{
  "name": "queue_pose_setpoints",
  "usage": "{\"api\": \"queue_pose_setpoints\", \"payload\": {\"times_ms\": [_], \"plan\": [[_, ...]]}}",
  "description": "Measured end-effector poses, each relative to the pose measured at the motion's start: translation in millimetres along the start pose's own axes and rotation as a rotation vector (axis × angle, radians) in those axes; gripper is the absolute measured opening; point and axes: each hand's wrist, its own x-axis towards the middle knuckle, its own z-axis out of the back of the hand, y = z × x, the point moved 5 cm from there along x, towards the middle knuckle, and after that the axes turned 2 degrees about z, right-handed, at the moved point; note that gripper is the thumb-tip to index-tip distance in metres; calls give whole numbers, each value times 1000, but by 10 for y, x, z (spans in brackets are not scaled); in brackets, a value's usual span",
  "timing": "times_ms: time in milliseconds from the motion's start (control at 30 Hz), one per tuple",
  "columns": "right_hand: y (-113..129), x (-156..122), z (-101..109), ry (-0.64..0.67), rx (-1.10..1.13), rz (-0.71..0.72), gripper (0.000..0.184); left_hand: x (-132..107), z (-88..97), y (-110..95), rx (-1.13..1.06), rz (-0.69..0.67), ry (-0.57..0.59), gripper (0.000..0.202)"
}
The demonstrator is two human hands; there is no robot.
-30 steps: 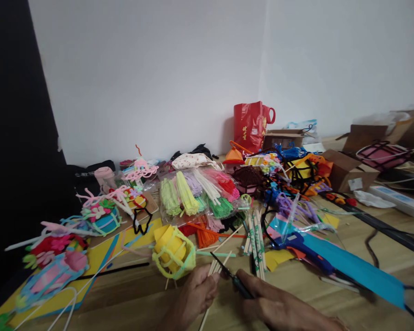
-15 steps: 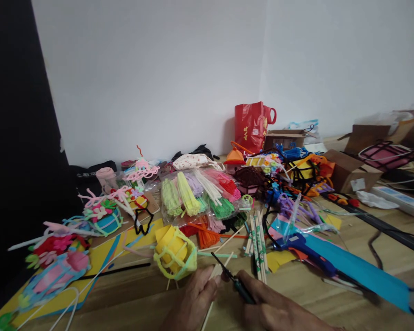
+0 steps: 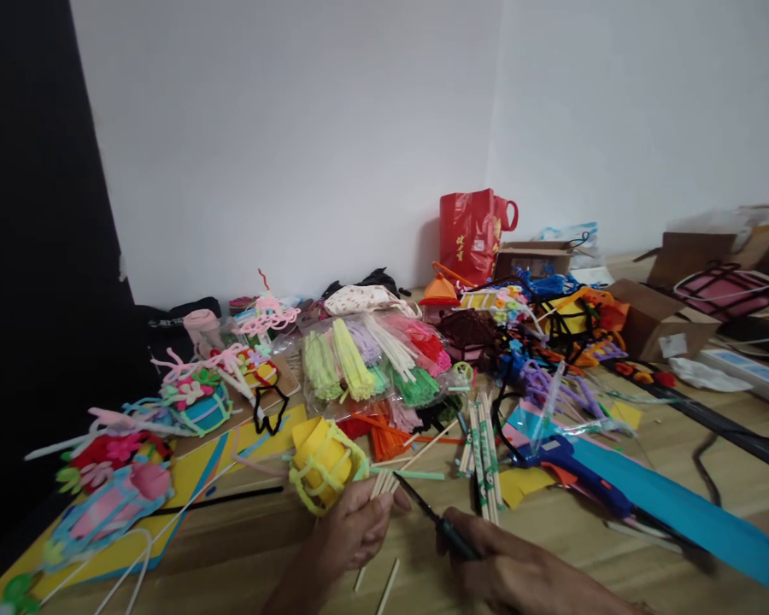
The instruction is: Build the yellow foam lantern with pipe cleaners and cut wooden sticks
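Observation:
Low in the centre, my left hand is closed around several thin wooden sticks, whose ends fan out above the fingers. My right hand grips a dark-handled tool with a long, thin black tip. That tip reaches up to the left, close beside the stick ends; whether it touches them I cannot tell, nor its exact kind. Below the hands lies a loose stick piece. Just behind my left hand sits a yellow basket shape wrapped in pale yellow pipe cleaners.
Paper-wrapped chopsticks lie right of centre, and a blue glue gun rests on blue sheets. Bagged pipe cleaners fill the middle. Flower-decorated baskets stand left; cardboard boxes and a red bag are behind.
My left hand has shifted left and turned, and more stick ends now show in it. The long stick under it is no longer visible; a short piece lies on the table. The tool stays close by.

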Motion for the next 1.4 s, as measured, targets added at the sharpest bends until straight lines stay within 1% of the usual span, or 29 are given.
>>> {"api": "queue_pose_setpoints", "payload": {"times_ms": [100, 200, 267, 333, 400, 533, 633, 733, 833, 900, 933, 1000, 1100, 1167, 1200, 1233, 1300, 1333, 1400], "plan": [[-18, 9, 49, 8, 185, -87, 33, 18, -27, 12, -22, -39, 5, 46], [-97, 113, 84, -14, 367, -41, 30, 56, -28, 57, -59, -61, -16, 45], [-192, 206, 125, -67, 452, -8, 27, 87, -9, 103, -84, -46, -43, 45], [-278, 289, 173, -115, 497, 7, 26, 111, 13, 132, -100, -41, -65, 45], [-312, 342, 220, -147, 524, 25, 28, 119, 32, 131, -106, -52, -92, 43], [-272, 342, 285, -197, 526, 38, 21, 76, 52, 71, -162, -61, -176, 32], [-262, 325, 284, -217, 551, 41, 26, 29, 30, 24, -242, -32, -192, 24], [-306, 353, 260, -198, 596, 50, 23, 6, -5, -15, -339, -7, -154, 24], [-357, 403, 254, -169, 594, 73, 21, 18, -60, -29, -430, 38, -47, 35], [-380, 428, 255, -145, 569, 88, 22, 38, -80, -14, -434, 65, 4, 41], [-387, 434, 256, -138, 558, 95, 24, 50, -76, 3, -408, 72, 4, 42], [-392, 427, 259, -136, 560, 97, 27, 66, -40, 51, -284, 76, -43, 37], [-347, 378, 254, -130, 551, 111, 28, 44, 14, 110, 16, 91, -113, 24], [-292, 338, 256, -134, 512, 143, 25, -21, 21, 75, 264, 77, -145, 23], [-273, 325, 256, -136, 491, 153, 24, -68, 18, 19, 446, 47, -178, 24], [-267, 319, 257, -145, 479, 153, 24, -121, 0, -65, 677, -5, -218, 27], [-290, 332, 245, -142, 478, 133, 26, -224, -63, -221, 1101, -43, -305, 24], [-309, 347, 234, -128, 482, 125, 28, -260, -97, -262, 1249, 0, -317, 24], [-341, 375, 218, -103, 487, 122, 32, -299, -156, -293, 1458, 116, -321, 29]]}}
